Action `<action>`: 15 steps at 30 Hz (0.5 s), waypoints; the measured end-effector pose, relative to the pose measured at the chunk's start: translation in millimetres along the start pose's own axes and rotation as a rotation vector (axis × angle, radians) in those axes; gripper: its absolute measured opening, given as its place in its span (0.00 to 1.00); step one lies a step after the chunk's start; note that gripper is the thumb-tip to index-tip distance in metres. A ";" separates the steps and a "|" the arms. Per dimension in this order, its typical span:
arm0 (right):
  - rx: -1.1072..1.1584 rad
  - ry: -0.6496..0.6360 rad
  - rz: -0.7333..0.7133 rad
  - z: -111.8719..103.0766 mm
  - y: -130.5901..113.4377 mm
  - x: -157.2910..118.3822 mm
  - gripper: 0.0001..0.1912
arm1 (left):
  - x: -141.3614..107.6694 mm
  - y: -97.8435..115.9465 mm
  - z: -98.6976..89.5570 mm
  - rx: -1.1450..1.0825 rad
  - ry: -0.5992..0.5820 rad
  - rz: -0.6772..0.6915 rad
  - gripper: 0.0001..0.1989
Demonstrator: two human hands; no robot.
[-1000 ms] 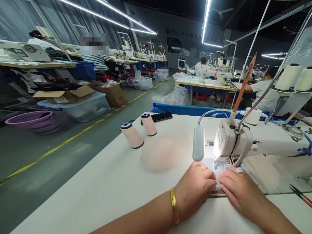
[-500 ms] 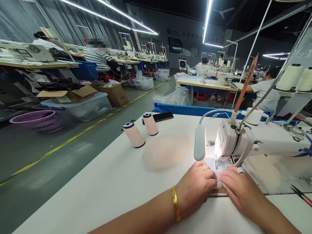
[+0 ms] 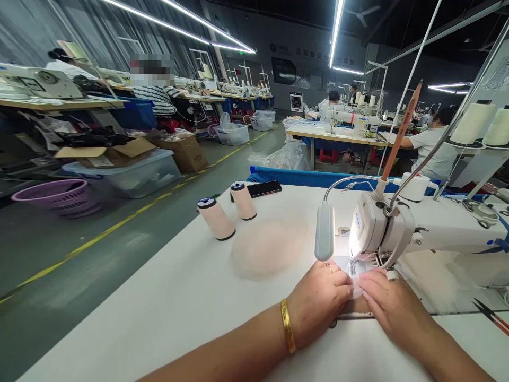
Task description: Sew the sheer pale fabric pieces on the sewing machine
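A white sewing machine point(image 3: 369, 228) stands at the right, its lamp point(image 3: 325, 232) lighting the needle area. Just below the needle, a small piece of thin pale fabric point(image 3: 357, 289) lies between my hands. My left hand point(image 3: 322, 297), with a ring and a gold bracelet, has its fingers closed on the fabric's left edge. My right hand point(image 3: 392, 300) pinches the fabric from the right, close to the presser foot. Fingertips of both hands nearly meet. A sheer beige fabric piece point(image 3: 270, 248) lies on the white table point(image 3: 178, 313) left of the lamp.
Two pale thread cones point(image 3: 217, 219) and a black phone point(image 3: 264, 189) are at the table's back left. Red-handled snips point(image 3: 491, 315) lie at the right edge. More sheer fabric point(image 3: 431, 276) lies under the machine arm. Co-workers sit at other machines behind.
The view has shifted slightly. Both hands stay by the needle, and a little more of the brown surface below the fabric shows between them.
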State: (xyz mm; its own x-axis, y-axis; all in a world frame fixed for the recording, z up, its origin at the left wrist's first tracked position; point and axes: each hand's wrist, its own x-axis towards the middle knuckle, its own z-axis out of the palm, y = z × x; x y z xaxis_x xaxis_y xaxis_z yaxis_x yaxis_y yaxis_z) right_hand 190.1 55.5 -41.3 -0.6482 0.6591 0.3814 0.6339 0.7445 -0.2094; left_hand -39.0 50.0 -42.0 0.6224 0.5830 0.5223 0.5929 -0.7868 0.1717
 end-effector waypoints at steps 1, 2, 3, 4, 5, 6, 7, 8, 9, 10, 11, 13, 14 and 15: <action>-0.001 0.000 0.003 -0.1 -0.2 0.5 0.16 | 0.2 -0.6 0.2 0.002 -0.001 0.000 0.11; -0.002 0.004 0.006 -0.1 -0.3 1.0 0.15 | 0.4 -1.4 0.5 0.004 0.001 0.000 0.11; -0.004 0.009 0.009 0.1 -0.2 1.5 0.15 | 0.8 -2.3 0.8 0.008 0.006 0.001 0.11; -0.007 0.016 0.013 0.4 0.0 1.9 0.15 | 1.3 -3.3 1.1 0.012 0.013 0.002 0.11; -0.011 0.022 0.017 0.8 0.3 2.2 0.15 | 1.9 -4.3 1.5 0.018 0.019 0.002 0.11; -0.015 0.026 0.021 1.3 0.8 2.4 0.15 | 2.6 -5.4 1.8 0.024 0.025 0.003 0.12; -0.020 0.027 0.026 2.0 1.3 2.5 0.15 | 3.4 -6.4 2.0 0.030 0.029 0.004 0.12; -0.024 0.027 0.030 2.6 2.0 2.5 0.15 | 4.3 -7.4 2.2 0.034 0.032 0.007 0.13; -0.029 0.028 0.034 3.3 2.6 2.4 0.15 | 5.1 -8.4 2.4 0.036 0.031 0.009 0.14; -0.033 0.032 0.036 4.1 3.2 2.2 0.15 | 6.0 -9.2 2.5 0.038 0.028 0.009 0.15; -0.037 0.038 0.037 4.8 3.8 2.0 0.15 | 6.9 -10.0 2.6 0.040 0.023 0.008 0.15; -0.044 0.055 0.042 6.2 4.6 1.7 0.16 | 8.3 -11.1 2.8 0.045 0.007 -0.004 0.16; -0.047 0.063 0.047 6.7 4.8 1.6 0.16 | 8.8 -11.4 2.9 0.050 -0.004 -0.014 0.17; -0.048 0.068 0.052 7.1 4.9 1.6 0.16 | 9.2 -11.6 2.9 0.055 -0.013 -0.023 0.17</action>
State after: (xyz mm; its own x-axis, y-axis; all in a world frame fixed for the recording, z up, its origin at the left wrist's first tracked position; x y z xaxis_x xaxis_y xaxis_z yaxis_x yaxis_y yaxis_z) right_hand 189.2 61.0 -48.0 -0.5847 0.6870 0.4315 0.6866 0.7023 -0.1878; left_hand -38.6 65.0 -41.7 0.6146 0.6037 0.5077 0.6341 -0.7610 0.1373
